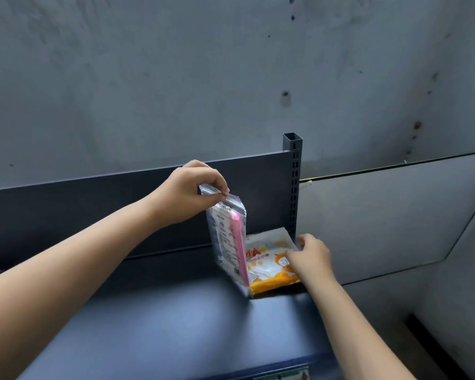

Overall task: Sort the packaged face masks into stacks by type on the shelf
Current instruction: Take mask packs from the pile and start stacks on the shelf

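Dark shelf (162,325) against grey concrete wall (176,64). Left hand (187,193) pinches pink pack (228,242) upright by its top. Right hand (311,256) grips flat orange pack (269,270).

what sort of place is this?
Probably a shop or stockroom: a dark metal shelf with a slotted upright post, a bare concrete wall, and a pink mask pack beside an orange mask pack.
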Action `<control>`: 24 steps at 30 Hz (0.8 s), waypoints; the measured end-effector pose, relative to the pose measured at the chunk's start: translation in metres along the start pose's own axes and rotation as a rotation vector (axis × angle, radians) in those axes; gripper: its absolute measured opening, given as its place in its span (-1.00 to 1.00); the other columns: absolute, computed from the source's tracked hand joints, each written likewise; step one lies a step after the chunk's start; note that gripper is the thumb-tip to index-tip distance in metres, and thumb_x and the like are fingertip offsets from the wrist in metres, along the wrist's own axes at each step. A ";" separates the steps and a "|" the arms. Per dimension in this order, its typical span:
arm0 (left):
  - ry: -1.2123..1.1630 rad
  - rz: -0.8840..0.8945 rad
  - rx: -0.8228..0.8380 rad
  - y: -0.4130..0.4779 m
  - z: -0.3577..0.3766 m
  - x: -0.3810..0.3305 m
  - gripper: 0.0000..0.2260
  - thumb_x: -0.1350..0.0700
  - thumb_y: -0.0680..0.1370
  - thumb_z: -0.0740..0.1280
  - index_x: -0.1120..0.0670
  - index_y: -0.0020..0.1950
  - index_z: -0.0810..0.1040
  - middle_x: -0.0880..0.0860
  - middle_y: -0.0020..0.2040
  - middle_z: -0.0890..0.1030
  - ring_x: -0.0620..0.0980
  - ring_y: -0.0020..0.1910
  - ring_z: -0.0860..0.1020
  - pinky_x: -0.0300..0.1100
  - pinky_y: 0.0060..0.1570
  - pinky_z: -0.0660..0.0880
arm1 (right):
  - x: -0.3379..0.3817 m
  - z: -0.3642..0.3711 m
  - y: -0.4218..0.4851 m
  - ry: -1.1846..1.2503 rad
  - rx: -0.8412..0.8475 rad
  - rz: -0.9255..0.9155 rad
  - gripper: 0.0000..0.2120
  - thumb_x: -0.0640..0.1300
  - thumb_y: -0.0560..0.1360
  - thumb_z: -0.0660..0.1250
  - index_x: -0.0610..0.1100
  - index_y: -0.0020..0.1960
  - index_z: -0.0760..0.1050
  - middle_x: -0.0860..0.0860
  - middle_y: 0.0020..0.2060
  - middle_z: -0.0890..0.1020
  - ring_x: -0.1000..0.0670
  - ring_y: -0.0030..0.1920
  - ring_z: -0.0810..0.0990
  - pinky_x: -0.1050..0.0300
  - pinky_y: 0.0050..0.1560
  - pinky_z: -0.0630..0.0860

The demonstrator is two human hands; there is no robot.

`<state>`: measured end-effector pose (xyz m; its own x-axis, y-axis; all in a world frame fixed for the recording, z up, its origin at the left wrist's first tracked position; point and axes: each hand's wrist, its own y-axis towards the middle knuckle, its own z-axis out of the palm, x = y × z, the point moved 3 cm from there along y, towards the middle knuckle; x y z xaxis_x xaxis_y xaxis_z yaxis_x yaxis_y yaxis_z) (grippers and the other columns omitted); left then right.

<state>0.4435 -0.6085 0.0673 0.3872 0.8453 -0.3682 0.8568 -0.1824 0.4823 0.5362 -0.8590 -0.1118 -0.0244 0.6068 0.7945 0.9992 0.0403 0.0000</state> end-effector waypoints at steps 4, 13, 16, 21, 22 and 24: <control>-0.227 -0.085 -0.026 0.005 -0.001 0.008 -0.90 0.29 0.54 0.51 0.09 -0.07 0.71 -0.01 0.04 0.75 -0.01 0.16 0.64 -0.03 0.09 0.61 | 0.027 0.007 -0.010 0.071 -0.032 -0.331 -0.58 -0.11 0.45 0.46 0.00 0.31 0.58 0.07 0.22 0.58 0.00 0.35 0.45 0.19 0.26 0.35; -0.873 -0.241 -0.085 -0.006 0.005 0.010 -0.91 0.35 0.43 0.44 0.20 -0.13 0.69 0.26 0.23 0.68 0.15 0.17 0.65 -0.05 0.12 0.62 | 0.083 0.045 -0.040 0.767 0.752 -0.286 -0.26 0.02 0.43 0.40 0.06 0.58 0.26 0.10 0.38 0.59 0.19 0.39 0.51 0.19 0.32 0.39; -1.109 -0.302 -0.128 -0.009 0.008 0.014 -0.79 0.42 0.35 0.31 0.18 -0.23 0.70 0.33 0.23 0.65 0.24 0.17 0.65 0.10 0.15 0.63 | 0.085 0.055 -0.038 0.774 0.720 -0.314 -0.36 0.04 0.43 0.41 0.09 0.50 0.42 0.10 0.44 0.53 0.12 0.48 0.42 0.02 0.47 0.33; -1.380 -0.413 -0.230 -0.017 0.017 0.029 -0.93 0.27 0.30 0.47 0.13 -0.29 0.66 0.22 0.14 0.68 0.22 0.24 0.64 0.18 0.20 0.62 | 0.083 0.066 -0.046 0.867 0.718 -0.264 -0.60 -0.18 0.48 0.43 -0.22 0.30 0.56 -0.16 0.22 0.69 -0.16 0.29 0.63 -0.07 0.34 0.54; -1.400 -0.459 -0.262 -0.020 0.021 0.032 -0.92 0.28 0.32 0.46 0.12 -0.27 0.65 0.20 0.15 0.68 0.21 0.23 0.65 0.14 0.16 0.64 | 0.084 0.069 -0.050 0.862 0.721 -0.242 -0.61 -0.18 0.48 0.45 -0.25 0.27 0.55 -0.18 0.18 0.71 -0.16 0.23 0.67 -0.10 0.31 0.56; -1.405 -0.589 -0.336 -0.026 0.028 0.037 -0.92 0.28 0.42 0.42 0.12 -0.15 0.64 0.16 0.17 0.70 0.18 0.13 0.70 0.07 0.04 0.69 | 0.083 0.076 -0.053 0.847 0.704 -0.188 -0.67 -0.17 0.47 0.49 -0.27 0.17 0.57 -0.19 0.08 0.74 -0.13 0.09 0.71 -0.19 0.21 0.58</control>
<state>0.4450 -0.5868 0.0186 0.1969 -0.4109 -0.8901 0.9585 0.2717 0.0866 0.4786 -0.7506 -0.0916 0.1246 -0.1823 0.9753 0.7342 0.6781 0.0330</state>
